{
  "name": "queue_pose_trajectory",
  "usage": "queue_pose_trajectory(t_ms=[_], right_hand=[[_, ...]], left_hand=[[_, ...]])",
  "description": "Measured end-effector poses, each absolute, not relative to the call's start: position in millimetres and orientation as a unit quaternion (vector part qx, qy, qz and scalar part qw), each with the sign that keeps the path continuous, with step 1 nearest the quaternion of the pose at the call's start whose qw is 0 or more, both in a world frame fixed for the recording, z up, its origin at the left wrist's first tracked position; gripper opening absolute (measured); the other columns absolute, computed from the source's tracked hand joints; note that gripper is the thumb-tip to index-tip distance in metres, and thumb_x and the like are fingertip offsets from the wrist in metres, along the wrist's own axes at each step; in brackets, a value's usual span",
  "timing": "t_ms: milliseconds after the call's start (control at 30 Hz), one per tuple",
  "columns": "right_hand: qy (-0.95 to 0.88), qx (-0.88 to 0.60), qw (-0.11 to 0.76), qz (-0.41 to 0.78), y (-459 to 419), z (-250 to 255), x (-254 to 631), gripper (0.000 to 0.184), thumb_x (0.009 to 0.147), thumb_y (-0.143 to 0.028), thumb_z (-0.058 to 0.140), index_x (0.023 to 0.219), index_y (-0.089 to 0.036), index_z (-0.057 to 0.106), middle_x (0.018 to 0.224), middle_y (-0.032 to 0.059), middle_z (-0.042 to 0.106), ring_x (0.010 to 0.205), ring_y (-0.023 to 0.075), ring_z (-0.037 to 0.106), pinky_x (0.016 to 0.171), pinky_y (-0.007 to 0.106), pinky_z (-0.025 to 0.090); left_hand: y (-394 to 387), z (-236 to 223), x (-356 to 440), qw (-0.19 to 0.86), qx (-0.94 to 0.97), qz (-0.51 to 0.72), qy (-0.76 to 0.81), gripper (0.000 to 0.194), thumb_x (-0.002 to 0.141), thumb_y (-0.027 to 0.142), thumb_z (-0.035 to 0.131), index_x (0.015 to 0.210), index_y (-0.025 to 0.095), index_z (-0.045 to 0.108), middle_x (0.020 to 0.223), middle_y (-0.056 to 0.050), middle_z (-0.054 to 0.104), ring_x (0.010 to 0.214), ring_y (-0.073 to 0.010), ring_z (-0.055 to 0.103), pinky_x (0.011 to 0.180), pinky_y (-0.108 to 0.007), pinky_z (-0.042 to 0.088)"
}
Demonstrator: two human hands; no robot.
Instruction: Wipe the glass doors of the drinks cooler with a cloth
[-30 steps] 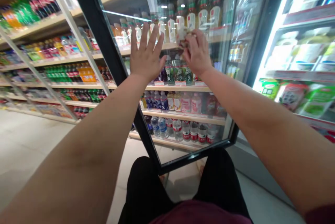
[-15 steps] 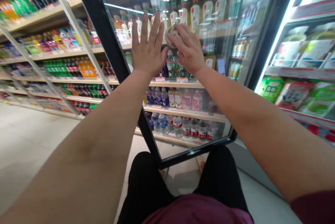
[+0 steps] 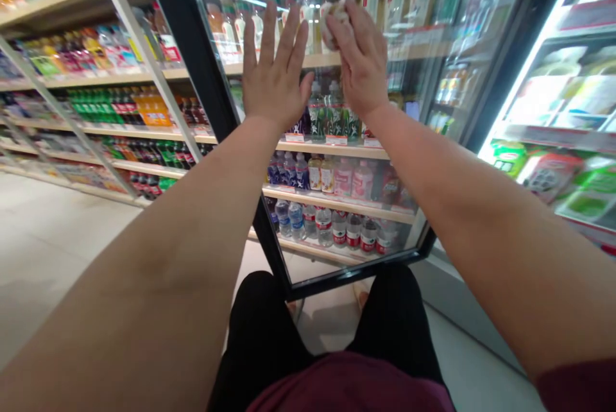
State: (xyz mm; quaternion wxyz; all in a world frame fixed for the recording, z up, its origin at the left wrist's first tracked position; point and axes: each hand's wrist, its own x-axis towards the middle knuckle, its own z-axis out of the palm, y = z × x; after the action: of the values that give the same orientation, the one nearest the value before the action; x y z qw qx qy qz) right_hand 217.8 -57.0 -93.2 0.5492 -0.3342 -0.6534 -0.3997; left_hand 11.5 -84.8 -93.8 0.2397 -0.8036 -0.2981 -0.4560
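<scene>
A black-framed glass cooler door (image 3: pixel 385 142) stands swung open in front of me. My left hand (image 3: pixel 274 75) is flat against the glass, fingers spread, holding nothing. Just to its right, my right hand (image 3: pixel 360 59) presses a crumpled whitish cloth (image 3: pixel 333 14) against the upper part of the glass. Only a small bit of the cloth shows above my fingers. Through the glass I see shelves of bottled drinks (image 3: pixel 332 181).
Open store shelves (image 3: pixel 96 110) with coloured bottles run along the left over a pale tiled floor (image 3: pixel 52 239). The lit cooler interior (image 3: pixel 563 123) with packaged goods is at the right. The door's bottom edge (image 3: pixel 356 271) hangs above my black-trousered legs.
My right hand has moved the cloth to the left and then up and right across the glass. The left hand has stayed flat on the door, and both sit higher in view.
</scene>
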Motion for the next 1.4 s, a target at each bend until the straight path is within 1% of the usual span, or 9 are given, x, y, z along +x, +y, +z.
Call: queue_pose_trajectory(t_ms=[100, 233, 367, 533, 767, 833, 1000, 1200, 1400], right_hand=[[-0.623, -0.344, 0.603, -0.361, -53.6, -88.4, 212.5, 0.059, 0.101, -0.034, 0.026, 0.146, -0.056, 0.058, 0.160, -0.0182, 0.050, 0.160, 0.0178, 0.035, 0.134, 0.042, 0.029], [-0.683, -0.363, 0.531, -0.348, -69.2, -100.5, 209.7, 0.059, 0.103, -0.030, 0.028, 0.154, -0.044, 0.055, 0.167, -0.0110, 0.044, 0.164, 0.0174, 0.024, 0.138, 0.051, 0.026], [-0.698, -0.341, 0.512, -0.366, -70.3, -87.3, 219.0, 0.054, 0.103, -0.034, 0.034, 0.150, -0.048, 0.057, 0.165, -0.0136, 0.046, 0.162, 0.0206, 0.031, 0.136, 0.046, 0.027], [-0.528, -0.380, 0.654, -0.386, -52.1, -60.2, 213.9, 0.056, 0.108, -0.031, 0.025, 0.150, -0.014, 0.058, 0.163, 0.0123, 0.050, 0.159, 0.0249, 0.035, 0.136, 0.052, 0.024], [-0.671, -0.299, 0.515, -0.441, -54.7, -72.8, 215.0, 0.052, 0.104, -0.035, 0.034, 0.148, -0.054, 0.053, 0.161, -0.0174, 0.049, 0.157, 0.0201, 0.040, 0.134, 0.044, 0.029], [-0.662, -0.307, 0.516, -0.448, -59.7, -75.3, 213.8, 0.051, 0.106, -0.034, 0.034, 0.151, -0.048, 0.053, 0.163, -0.0139, 0.049, 0.157, 0.0213, 0.040, 0.134, 0.047, 0.028], [-0.544, -0.387, 0.615, -0.420, -64.1, -76.7, 207.5, 0.049, 0.111, -0.024, 0.034, 0.153, -0.013, 0.057, 0.161, 0.0127, 0.053, 0.156, 0.0286, 0.037, 0.134, 0.054, 0.023], [-0.649, -0.306, 0.510, -0.474, -69.2, -82.7, 212.0, 0.048, 0.113, -0.022, 0.034, 0.155, -0.020, 0.056, 0.161, 0.0066, 0.054, 0.154, 0.0265, 0.042, 0.130, 0.048, 0.031], [-0.555, -0.343, 0.628, -0.424, -59.0, -79.8, 211.5, 0.050, 0.110, -0.025, 0.035, 0.149, -0.009, 0.061, 0.159, 0.0148, 0.055, 0.150, 0.0283, 0.045, 0.132, 0.049, 0.029]], left_hand=[[-83.2, -93.2, 12.3, 0.239, -0.808, -0.452, -0.293, 0.081, 0.102, 0.055, 0.050, 0.172, 0.026, 0.020, 0.175, 0.020, 0.003, 0.164, -0.0268, -0.011, 0.130, -0.053, -0.029], [-83.1, -93.5, 10.8, 0.246, -0.807, -0.452, -0.290, 0.079, 0.104, 0.058, 0.047, 0.171, 0.025, 0.020, 0.175, 0.020, 0.002, 0.164, -0.0244, -0.012, 0.131, -0.052, -0.028], [-79.1, -94.7, 11.2, 0.261, -0.802, -0.452, -0.291, 0.078, 0.106, 0.058, 0.044, 0.171, 0.023, 0.019, 0.176, 0.019, 0.001, 0.164, -0.0243, -0.011, 0.132, -0.054, -0.025], [-75.7, -93.3, 12.4, 0.279, -0.794, -0.453, -0.293, 0.082, 0.103, 0.053, 0.049, 0.172, 0.020, 0.019, 0.176, 0.016, 0.002, 0.164, -0.0273, -0.009, 0.132, -0.058, -0.023], [-84.5, -90.1, 12.4, 0.271, -0.797, -0.441, -0.311, 0.082, 0.099, 0.036, 0.058, 0.171, 0.019, 0.023, 0.176, 0.015, 0.006, 0.165, -0.0300, -0.004, 0.133, -0.061, -0.019], [-86.3, -89.9, 12.9, 0.263, -0.799, -0.442, -0.312, 0.083, 0.098, 0.037, 0.059, 0.171, 0.019, 0.023, 0.176, 0.015, 0.007, 0.165, -0.0299, -0.005, 0.133, -0.061, -0.020], [-95.6, -89.9, 14.4, 0.278, -0.788, -0.437, -0.333, 0.083, 0.096, 0.036, 0.057, 0.171, 0.020, 0.025, 0.175, 0.015, 0.011, 0.165, -0.0303, 0.000, 0.135, -0.060, -0.013], [-101.2, -89.7, 12.7, 0.319, -0.783, -0.409, -0.345, 0.077, 0.102, 0.038, 0.051, 0.171, 0.018, 0.025, 0.176, 0.011, 0.012, 0.165, -0.0322, 0.005, 0.136, -0.060, -0.005], [-91.5, -91.0, 12.5, 0.304, -0.784, -0.426, -0.333, 0.084, 0.096, 0.034, 0.058, 0.172, 0.023, 0.023, 0.176, 0.015, 0.009, 0.165, -0.0302, 0.000, 0.136, -0.062, -0.010]])
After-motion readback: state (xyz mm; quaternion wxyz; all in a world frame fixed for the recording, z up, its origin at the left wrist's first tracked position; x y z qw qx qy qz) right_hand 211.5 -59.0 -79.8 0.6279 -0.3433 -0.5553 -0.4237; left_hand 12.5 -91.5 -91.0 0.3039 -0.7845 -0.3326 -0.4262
